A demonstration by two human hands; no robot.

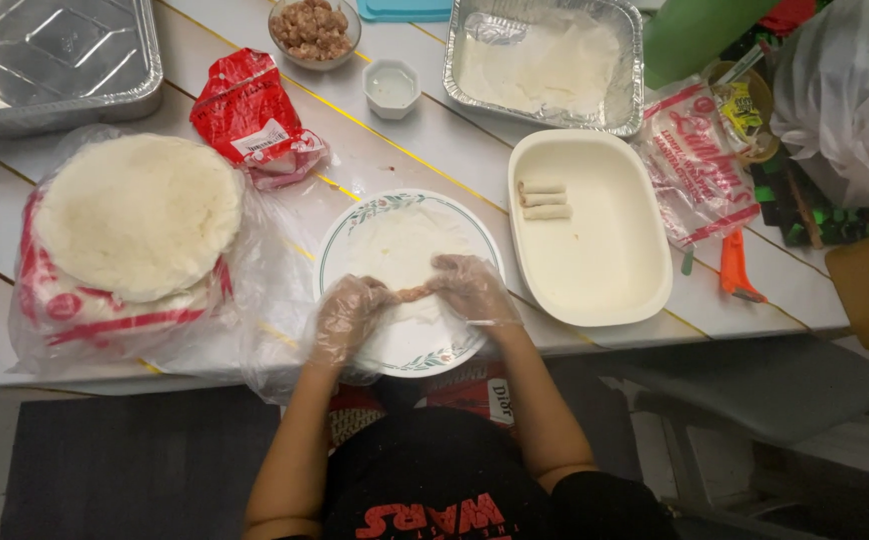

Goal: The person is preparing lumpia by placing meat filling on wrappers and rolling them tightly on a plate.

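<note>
Your gloved left hand (347, 318) and right hand (473, 290) pinch the ends of a brownish filling strip (415, 294), lying left-to-right on a thin pale wrapper (400, 250) on the floral-rimmed plate (340, 240).

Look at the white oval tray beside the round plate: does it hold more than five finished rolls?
No. The white oval tray holds only three finished rolls, lying side by side near its upper left part.

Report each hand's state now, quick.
Left hand: gloved, fingers curled on the filling strip over the wrapper on the plate.
Right hand: gloved, fingers pressing the same strip's other end.
</note>
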